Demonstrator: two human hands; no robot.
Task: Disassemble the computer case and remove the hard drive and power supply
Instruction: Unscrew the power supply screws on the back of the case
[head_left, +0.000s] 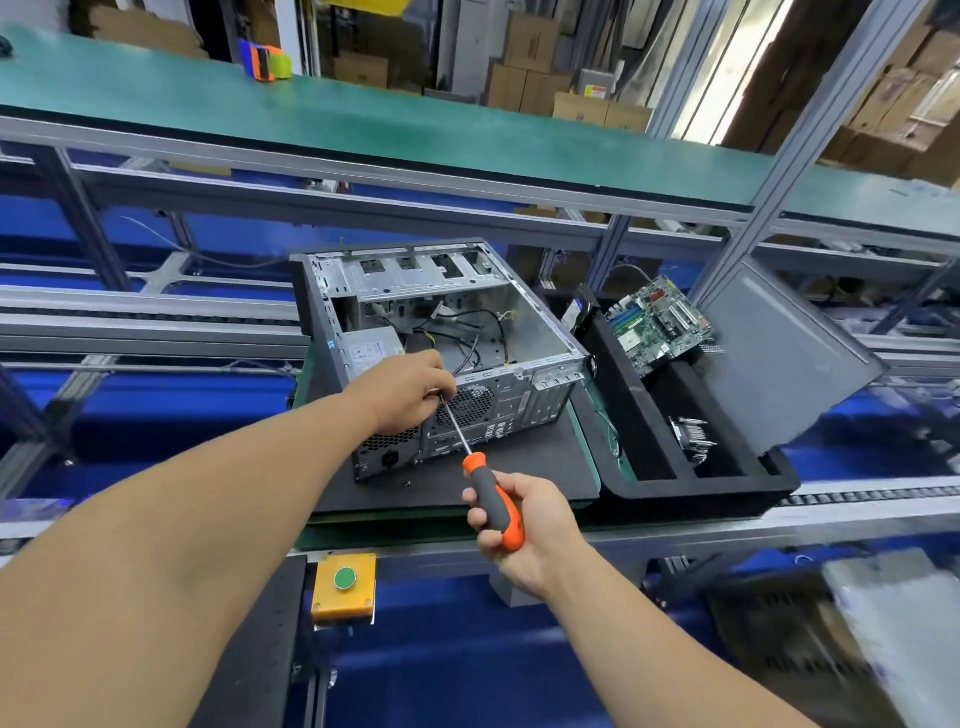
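Note:
An open metal computer case (524, 332) lies on its side on a dark mat (519, 467), its rear panel facing me. The grey power supply (371, 351) sits in the case's near-left corner, with loose cables behind it. My right hand (524, 535) grips the orange and grey handle of a screwdriver (488, 488). Its shaft points up-left to the rear panel beside the fan grille. My left hand (402, 389) rests on the case's rear edge and pinches the shaft near its tip. No hard drive is visible.
A black foam tray (675, 483) to the right holds a green motherboard (657, 325) and a heatsink (691, 439). The grey side panel (779, 348) leans behind it. A yellow box with a green button (344, 587) sits at the bench's front. A small screw (407, 484) lies on the mat.

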